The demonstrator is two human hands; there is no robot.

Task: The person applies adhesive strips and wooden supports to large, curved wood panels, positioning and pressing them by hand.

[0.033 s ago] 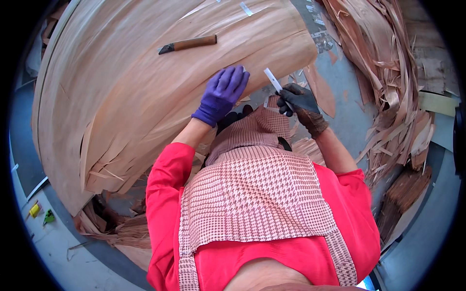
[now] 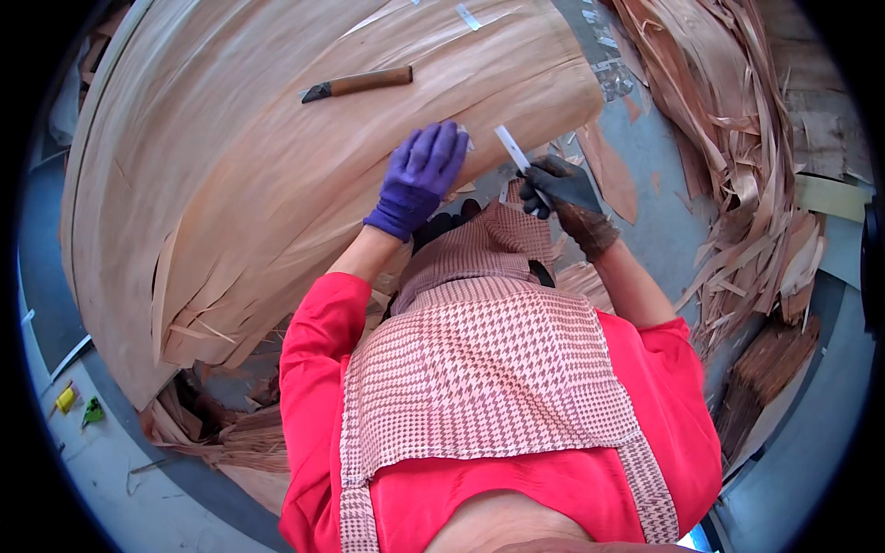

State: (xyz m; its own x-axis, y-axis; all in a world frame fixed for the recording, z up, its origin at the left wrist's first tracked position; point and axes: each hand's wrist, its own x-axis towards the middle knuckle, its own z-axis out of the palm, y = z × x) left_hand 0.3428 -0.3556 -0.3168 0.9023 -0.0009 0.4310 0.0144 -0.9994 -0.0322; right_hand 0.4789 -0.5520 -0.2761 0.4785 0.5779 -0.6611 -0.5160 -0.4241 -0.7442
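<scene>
Beside the veneer [image 2: 267, 175], the right grip [image 2: 560, 187] pinches a white strip [image 2: 512, 147]; the left grip [image 2: 423, 175], I cannot tell.

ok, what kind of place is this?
Probably a wood-veneer workshop: broad, thin wood sheets lie layered in front of the person, a wooden-handled tool rests on them, and torn wood strips are heaped at right.

Bright, diffuse light covers the wood sheets [image 2: 267, 184] before me, with dark shadow below their lower-left corner. A tape strip [image 2: 468, 17] glints toward their right end. Fisheye distortion bows their left edge; black fills my view's corners. My purple-gloved left hand [image 2: 422, 175] looks clear.
</scene>
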